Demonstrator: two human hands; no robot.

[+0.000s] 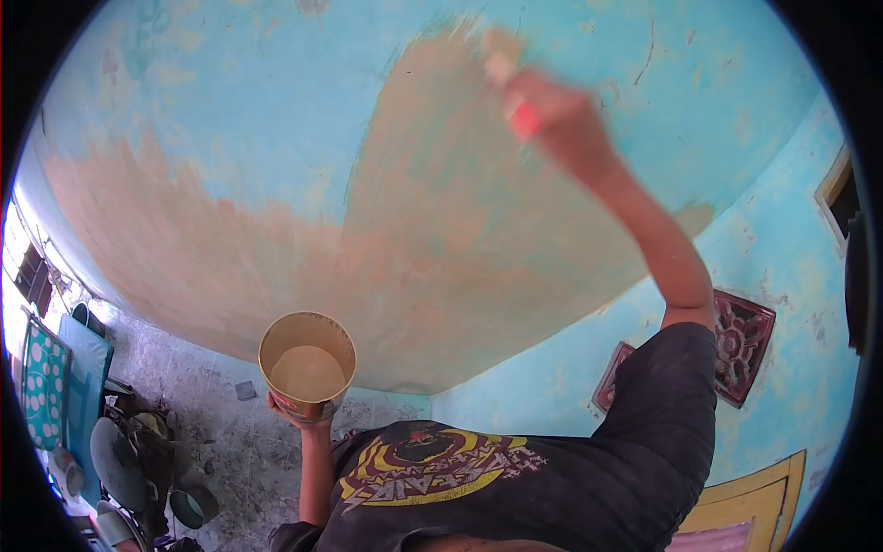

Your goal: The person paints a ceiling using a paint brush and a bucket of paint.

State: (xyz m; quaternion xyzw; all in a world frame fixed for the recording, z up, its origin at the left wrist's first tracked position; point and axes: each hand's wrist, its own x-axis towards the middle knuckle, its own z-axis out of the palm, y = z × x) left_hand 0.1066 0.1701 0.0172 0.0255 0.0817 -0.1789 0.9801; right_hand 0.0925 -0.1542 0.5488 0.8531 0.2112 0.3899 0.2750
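Observation:
My left hand [292,416] grips a round paint bucket [331,405] from below, its open top facing me and tan paint [308,373] inside. Up on the wall, my right hand [556,110] is closed around a paintbrush [502,57], smeared by motion, with a patch of red showing at the grip. The brush's pale head overlaps the upper edge of a tan painted area [432,175]. Around that area the wall [248,101] is light blue, with a jagged border between the two colours.
Dark red vent blocks [743,348] are set in the blue side wall at right, above a yellow frame [750,501]. Household items, including a dotted teal panel [44,382] and a bucket [193,506], crowd the left. A small grey piece [245,390] lies on the rough floor [221,442].

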